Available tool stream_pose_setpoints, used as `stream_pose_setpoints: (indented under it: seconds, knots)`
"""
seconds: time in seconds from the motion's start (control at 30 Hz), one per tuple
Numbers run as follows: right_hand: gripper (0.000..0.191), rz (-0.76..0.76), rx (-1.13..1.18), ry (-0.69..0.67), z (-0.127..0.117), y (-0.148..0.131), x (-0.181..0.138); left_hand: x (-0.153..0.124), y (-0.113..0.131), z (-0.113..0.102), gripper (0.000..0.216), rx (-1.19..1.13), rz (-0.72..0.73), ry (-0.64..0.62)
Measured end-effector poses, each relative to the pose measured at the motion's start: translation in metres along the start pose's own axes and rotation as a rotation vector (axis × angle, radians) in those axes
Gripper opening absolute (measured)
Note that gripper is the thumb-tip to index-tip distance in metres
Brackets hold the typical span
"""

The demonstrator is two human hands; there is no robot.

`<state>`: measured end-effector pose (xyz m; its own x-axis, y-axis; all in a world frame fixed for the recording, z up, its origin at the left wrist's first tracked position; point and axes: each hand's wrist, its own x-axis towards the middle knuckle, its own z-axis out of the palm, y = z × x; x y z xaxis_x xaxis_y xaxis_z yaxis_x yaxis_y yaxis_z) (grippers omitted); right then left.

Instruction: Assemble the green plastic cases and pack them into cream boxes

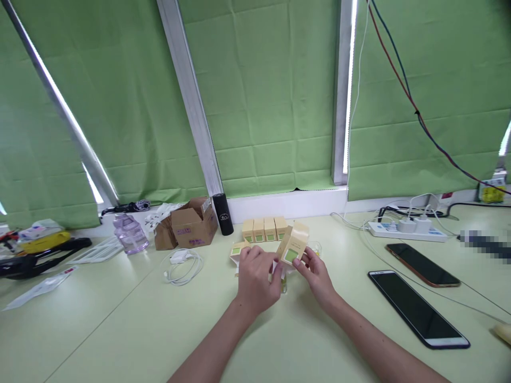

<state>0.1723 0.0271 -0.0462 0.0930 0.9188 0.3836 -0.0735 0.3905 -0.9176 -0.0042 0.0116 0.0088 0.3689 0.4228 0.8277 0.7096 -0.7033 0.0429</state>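
Note:
A small beige carton with a green square (293,252) is tilted in front of me, its top flap standing up. My right hand (318,275) grips the carton's right side between thumb and fingers. My left hand (257,277) is closed at its left edge, fingertips bent in; what they pinch, if anything, is hidden. Behind the left hand lies another beige carton (238,248), partly covered. A row of several like cartons (264,230) stands farther back. Something clear and greenish (283,285) shows below the held carton, mostly hidden by my hands.
A cardboard box (191,226), a black cylinder (222,214) and a purple-tinted bottle (131,234) stand at the back left. A coiled white cable (184,267) lies nearer. On the right are two phones (417,308) and a power strip (407,231) with plugs and cords.

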Motion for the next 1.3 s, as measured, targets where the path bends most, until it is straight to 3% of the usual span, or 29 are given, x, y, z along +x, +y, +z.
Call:
stream_pose_setpoints:
  seconds: [0.03,0.17,0.27,0.53,0.63,0.83,1.17,1.3]
  knots:
    - [0.064,-0.014,-0.021,0.003,0.000,-0.001,-0.001,0.003,-0.001,-0.001,0.003,-0.024,-0.063,-0.009]
    - [0.055,-0.113,-0.130,-0.007,0.000,-0.005,-0.005,0.009,-0.009,0.002,0.037,-0.144,-0.193,-0.098]
    - [0.048,-0.198,-0.197,-0.014,-0.001,-0.004,-0.009,0.005,-0.015,0.006,0.048,-0.277,-0.242,-0.133]
    - [0.043,-0.415,-0.298,-0.033,-0.003,-0.005,-0.012,-0.011,-0.023,0.006,0.057,-0.521,-0.250,-0.138]
    - [0.043,-0.540,-0.389,-0.005,-0.004,-0.008,-0.014,-0.013,-0.021,0.004,0.057,-0.504,-0.201,-0.132]
    - [0.064,-0.847,-0.612,-0.017,-0.008,-0.008,-0.012,-0.020,-0.021,0.006,0.052,-0.260,-0.033,-0.044]
    - [0.052,-0.941,-0.732,-0.025,-0.007,-0.002,-0.011,-0.029,-0.027,0.018,0.038,-0.080,0.032,0.121]
    - [0.055,-0.874,-0.691,-0.010,-0.006,0.001,-0.010,-0.030,-0.027,0.018,0.039,-0.082,0.015,0.124]
